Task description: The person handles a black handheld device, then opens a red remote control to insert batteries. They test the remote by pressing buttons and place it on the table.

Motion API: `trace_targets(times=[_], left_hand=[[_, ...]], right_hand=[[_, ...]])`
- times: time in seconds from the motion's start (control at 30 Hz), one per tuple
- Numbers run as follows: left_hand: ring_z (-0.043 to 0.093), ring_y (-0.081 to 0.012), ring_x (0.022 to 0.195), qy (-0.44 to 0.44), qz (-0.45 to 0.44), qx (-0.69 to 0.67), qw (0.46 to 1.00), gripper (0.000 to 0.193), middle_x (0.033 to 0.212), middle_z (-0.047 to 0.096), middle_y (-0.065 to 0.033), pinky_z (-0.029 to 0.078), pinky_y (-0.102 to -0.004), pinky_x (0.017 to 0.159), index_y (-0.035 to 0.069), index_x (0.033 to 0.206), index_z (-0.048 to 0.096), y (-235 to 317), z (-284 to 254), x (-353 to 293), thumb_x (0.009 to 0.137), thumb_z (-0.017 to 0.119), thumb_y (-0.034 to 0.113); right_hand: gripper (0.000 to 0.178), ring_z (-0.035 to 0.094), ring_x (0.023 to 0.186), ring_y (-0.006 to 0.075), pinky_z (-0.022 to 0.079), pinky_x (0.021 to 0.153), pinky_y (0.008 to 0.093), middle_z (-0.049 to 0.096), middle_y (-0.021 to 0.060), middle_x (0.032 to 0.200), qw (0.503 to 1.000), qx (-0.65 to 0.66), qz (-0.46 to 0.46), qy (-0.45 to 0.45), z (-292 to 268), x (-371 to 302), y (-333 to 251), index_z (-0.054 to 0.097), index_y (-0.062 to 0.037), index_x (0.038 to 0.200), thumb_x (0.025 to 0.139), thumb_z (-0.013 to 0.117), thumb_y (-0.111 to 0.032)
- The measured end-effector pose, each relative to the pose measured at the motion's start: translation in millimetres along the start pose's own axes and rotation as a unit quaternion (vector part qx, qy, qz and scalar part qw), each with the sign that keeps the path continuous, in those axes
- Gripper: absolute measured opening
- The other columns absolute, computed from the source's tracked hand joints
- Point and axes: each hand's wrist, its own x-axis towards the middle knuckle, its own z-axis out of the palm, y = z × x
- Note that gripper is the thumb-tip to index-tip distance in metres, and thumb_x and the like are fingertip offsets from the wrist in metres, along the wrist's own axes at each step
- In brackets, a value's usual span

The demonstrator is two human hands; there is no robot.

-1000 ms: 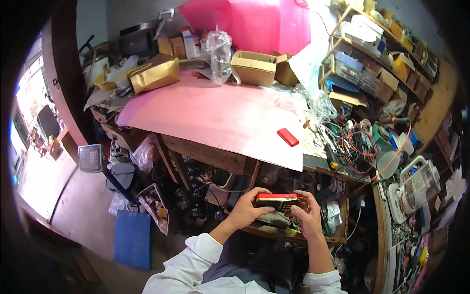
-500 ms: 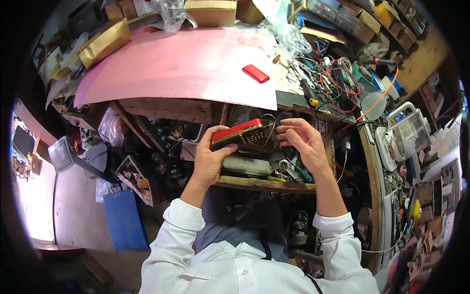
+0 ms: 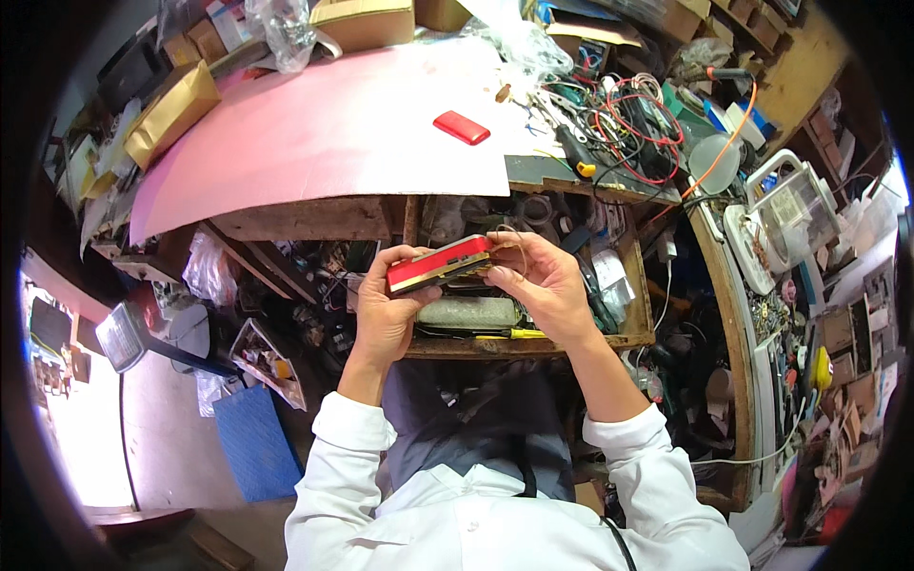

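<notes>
Fingers (image 3: 512, 280) bent; red device (image 3: 440, 263) between

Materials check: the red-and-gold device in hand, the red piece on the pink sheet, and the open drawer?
Device: probably hard plastic, glossy red; the gold band's shine could be metal or just a coating.
Red piece: likely plastic, glossy, from its bright highlights; lacquered metal not excluded.
Drawer: wood, worn and dull, judging by its rough brown front edge.
</notes>
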Motion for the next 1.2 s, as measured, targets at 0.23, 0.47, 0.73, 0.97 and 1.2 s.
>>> trace_targets(times=[0.23, 0.47, 0.73, 0.97, 1.2], left_hand=[[0.063, -0.0168, 0.114, -0.018, -0.018, 0.019, 1.0, 0.054, 0.122, 0.066, -0.0057, 0.052, -0.0329, 0.102, 0.008, 0.123, 0.064, -6, -7, 2, 0.076, 0.078, -0.015], [0.063, -0.0122, 0.109, -0.038, -0.068, 0.032, 0.996, 0.053, 0.118, 0.067, -0.0016, 0.054, -0.0277, 0.097, 0.005, 0.124, 0.066, -4, -7, 0, 0.076, 0.079, -0.013], [0.064, -0.0181, 0.116, -0.065, -0.052, 0.047, 0.995, 0.048, 0.125, 0.067, -0.0084, 0.056, -0.0331, 0.1, 0.007, 0.125, 0.066, 0, -1, 1, 0.081, 0.075, -0.011], [0.061, -0.0228, 0.122, 0.036, 0.175, 0.166, 0.97, 0.043, 0.141, 0.055, -0.0138, 0.049, -0.0365, 0.107, 0.007, 0.125, 0.06, -15, 1, -3, 0.087, 0.072, -0.008], [0.057, -0.0291, 0.127, 0.077, 0.358, 0.46, 0.809, 0.042, 0.141, 0.055, -0.0157, 0.048, -0.0388, 0.107, 0.007, 0.122, 0.061, -6, 21, -21, 0.085, 0.074, -0.008]], right_hand=[[0.023, 0.07, 0.093, 0.0139, 0.061, 0.086, 0.0281, 0.073, 0.011, 0.108, 0.999, -0.016, -0.028, 0.037, 19, -8, -16, 0.067, 0.0052, 0.122, 0.1, 0.064, -0.001], [0.019, 0.07, 0.086, 0.0116, 0.06, 0.079, 0.0251, 0.072, 0.0089, 0.102, 0.998, 0.009, -0.046, 0.039, 23, -10, -17, 0.069, 0.0043, 0.117, 0.099, 0.065, 0.0], [0.018, 0.067, 0.091, 0.0103, 0.057, 0.083, 0.0244, 0.07, 0.0063, 0.102, 0.999, -0.001, -0.031, 0.035, 20, -13, -16, 0.07, 0.003, 0.115, 0.097, 0.066, 0.002], [0.06, 0.061, 0.115, 0.0158, 0.053, 0.1, 0.0319, 0.059, 0.0091, 0.13, 0.998, -0.019, -0.019, -0.06, 24, -29, -21, 0.053, 0.0005, 0.139, 0.084, 0.077, 0.003], [0.07, 0.065, 0.115, 0.0212, 0.055, 0.101, 0.0365, 0.061, 0.0143, 0.129, 0.994, -0.11, -0.013, 0.016, 25, -49, -21, 0.053, 0.0034, 0.138, 0.077, 0.087, -0.004]])
